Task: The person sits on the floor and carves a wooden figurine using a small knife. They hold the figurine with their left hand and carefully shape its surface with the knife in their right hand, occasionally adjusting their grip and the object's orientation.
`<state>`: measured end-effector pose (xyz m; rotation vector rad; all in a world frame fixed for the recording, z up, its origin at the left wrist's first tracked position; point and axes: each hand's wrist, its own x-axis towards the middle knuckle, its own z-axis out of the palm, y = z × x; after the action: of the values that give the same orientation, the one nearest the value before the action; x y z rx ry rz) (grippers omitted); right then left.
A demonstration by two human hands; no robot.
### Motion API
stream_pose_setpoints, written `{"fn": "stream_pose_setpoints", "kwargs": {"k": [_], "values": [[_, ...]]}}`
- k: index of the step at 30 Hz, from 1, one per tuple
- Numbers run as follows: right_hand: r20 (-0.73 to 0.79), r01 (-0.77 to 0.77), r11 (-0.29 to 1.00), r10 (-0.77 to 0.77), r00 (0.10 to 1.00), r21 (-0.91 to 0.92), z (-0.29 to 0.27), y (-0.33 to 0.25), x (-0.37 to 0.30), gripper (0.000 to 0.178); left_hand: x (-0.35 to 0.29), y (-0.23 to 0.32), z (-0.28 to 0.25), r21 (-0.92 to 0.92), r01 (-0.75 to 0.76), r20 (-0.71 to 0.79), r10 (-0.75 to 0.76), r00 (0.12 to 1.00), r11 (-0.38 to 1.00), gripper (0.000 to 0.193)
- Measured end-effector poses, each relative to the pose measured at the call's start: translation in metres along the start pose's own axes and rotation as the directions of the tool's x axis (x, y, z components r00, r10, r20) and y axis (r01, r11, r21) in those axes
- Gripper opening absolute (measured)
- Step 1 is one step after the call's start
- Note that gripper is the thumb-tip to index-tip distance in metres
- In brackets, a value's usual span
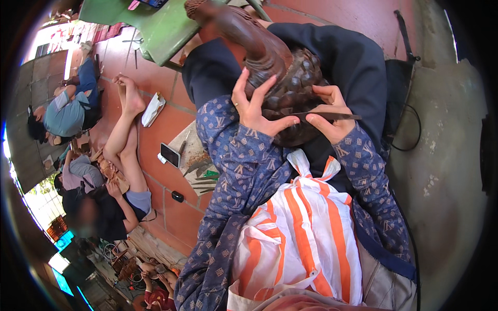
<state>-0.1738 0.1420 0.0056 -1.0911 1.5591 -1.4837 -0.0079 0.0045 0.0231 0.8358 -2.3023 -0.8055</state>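
A dark brown carved wooden statue (257, 44) leans across my lap, its smooth upper part tilted away to the far left and its knobbly carved base toward me. My left hand (257, 109) grips the base from the left side, fingers spread over the wood and thumb reaching right. In my right hand (334, 116) is a flat, dark, tapered file (337, 115), pinched between thumb and fingers and lying across the near part of the base. The file's narrow end comes close to my left thumb; whether they touch, I cannot tell.
Left of me, a mat (199, 160) holds several files and wood dust. Beside it lie a phone (170, 155) and a small black case (177, 196). A green chair (166, 31) stands at the far left. Other people sit on the tiled floor; a grey wall (441, 155) rises right.
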Motion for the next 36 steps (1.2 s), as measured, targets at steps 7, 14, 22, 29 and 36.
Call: {"fn": "stream_pose_setpoints", "kwargs": {"k": [7,14,22,29,36], "values": [[0.007,-0.044,0.999,0.044,0.999,0.002,-0.007,0.004,0.004,0.017,-0.003,0.009,0.019,0.254,-0.005,-0.085,0.027,0.996,0.967,0.082],[0.041,-0.053,0.999,0.053,0.998,-0.002,-0.005,-0.003,0.004,0.016,-0.006,0.002,0.006,0.028,-0.015,-0.043,0.016,0.999,0.999,0.076],[-0.029,0.043,0.998,-0.045,0.999,-0.035,-0.009,0.010,0.009,0.012,-0.003,0.003,0.027,0.204,-0.027,-0.162,0.061,0.985,0.979,0.073],[0.031,-0.197,0.973,0.202,0.979,-0.117,-0.029,-0.032,0.009,0.014,-0.008,-0.005,0.009,0.097,-0.071,-0.045,0.075,0.996,0.993,0.094],[0.093,-0.386,0.885,0.375,0.923,0.260,-0.034,-0.033,0.005,0.015,-0.009,0.001,0.013,0.113,-0.011,-0.012,0.013,1.000,0.994,0.088]]}}
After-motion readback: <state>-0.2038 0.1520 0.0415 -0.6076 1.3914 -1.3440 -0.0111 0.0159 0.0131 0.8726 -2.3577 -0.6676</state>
